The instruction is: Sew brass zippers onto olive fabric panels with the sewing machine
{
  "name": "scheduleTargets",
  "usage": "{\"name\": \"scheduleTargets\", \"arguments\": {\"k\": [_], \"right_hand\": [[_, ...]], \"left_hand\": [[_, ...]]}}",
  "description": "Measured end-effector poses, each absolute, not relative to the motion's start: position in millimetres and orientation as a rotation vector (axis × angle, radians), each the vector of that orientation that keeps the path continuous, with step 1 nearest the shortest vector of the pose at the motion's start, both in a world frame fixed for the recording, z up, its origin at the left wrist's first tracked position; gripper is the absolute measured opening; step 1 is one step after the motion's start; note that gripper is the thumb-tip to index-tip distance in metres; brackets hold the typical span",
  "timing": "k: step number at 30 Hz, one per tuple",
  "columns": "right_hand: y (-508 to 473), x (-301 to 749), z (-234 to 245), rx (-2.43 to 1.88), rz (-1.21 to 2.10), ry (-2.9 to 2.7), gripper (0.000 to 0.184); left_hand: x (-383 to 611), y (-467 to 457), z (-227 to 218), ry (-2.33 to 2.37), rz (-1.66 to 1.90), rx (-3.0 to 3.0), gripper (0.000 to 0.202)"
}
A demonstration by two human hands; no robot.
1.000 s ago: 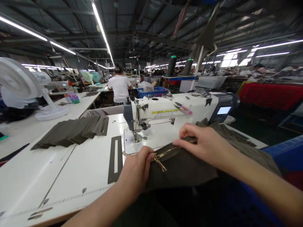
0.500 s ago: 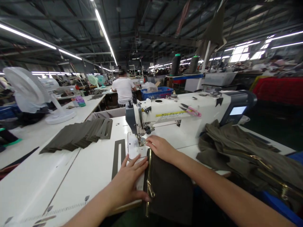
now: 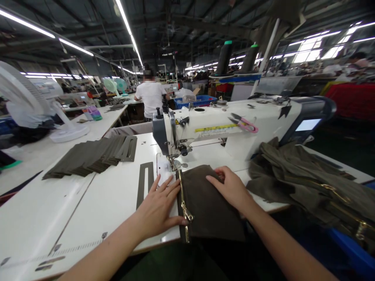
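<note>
A dark olive fabric panel [image 3: 211,207] with a gold zipper [image 3: 183,195] along its left side lies in front of the sewing machine [image 3: 205,132]. The zipper's top end is close to the presser foot [image 3: 172,162]. My left hand [image 3: 159,207] lies flat with fingers spread, its fingertips at the zipper tape and its thumb beside the gold slider. At the panel's upper right, my right hand [image 3: 233,189] holds the fabric edge, thumb on top and fingers bent; the fingertips are partly hidden. A flat olive piece with a long slot [image 3: 142,187] rests left of the needle plate.
A fanned stack of slotted olive pieces [image 3: 93,156] lies on the left of the table. More olive fabric with zippers [image 3: 293,171] is heaped at right. Pink-handled snips [image 3: 246,124] sit on the machine arm. A white fan [image 3: 67,132] and a seated person [image 3: 150,97] are beyond.
My right hand has moved from beside the presser foot to the panel's right edge. The panel's upper part now lies spread out flat. My left hand stays at the zipper.
</note>
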State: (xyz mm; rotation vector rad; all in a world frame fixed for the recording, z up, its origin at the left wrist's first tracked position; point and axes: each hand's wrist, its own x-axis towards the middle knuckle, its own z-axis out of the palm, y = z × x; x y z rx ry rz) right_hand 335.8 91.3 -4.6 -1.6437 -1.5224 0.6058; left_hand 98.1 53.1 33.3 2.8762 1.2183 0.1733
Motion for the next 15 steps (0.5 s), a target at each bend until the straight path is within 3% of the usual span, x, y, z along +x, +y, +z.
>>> {"name": "scheduleTargets", "arguments": {"k": [5, 11, 13, 15], "right_hand": [[119, 341, -9, -1.522, 0.902, -1.344, 0.046], [128, 341, 1, -1.459, 0.968, -1.420, 0.020], [126, 338, 6, -1.512, 0.825, -1.501, 0.020], [124, 336, 7, -1.722, 0.469, -1.686, 0.021]], "left_hand": [[100, 59, 32, 1.359, 0.176, 2.829, 0.082], [101, 72, 31, 1.343, 0.091, 2.760, 0.104], [102, 75, 31, 1.340, 0.043, 2.747, 0.107], [103, 76, 33, 1.355, 0.002, 2.736, 0.109]]}}
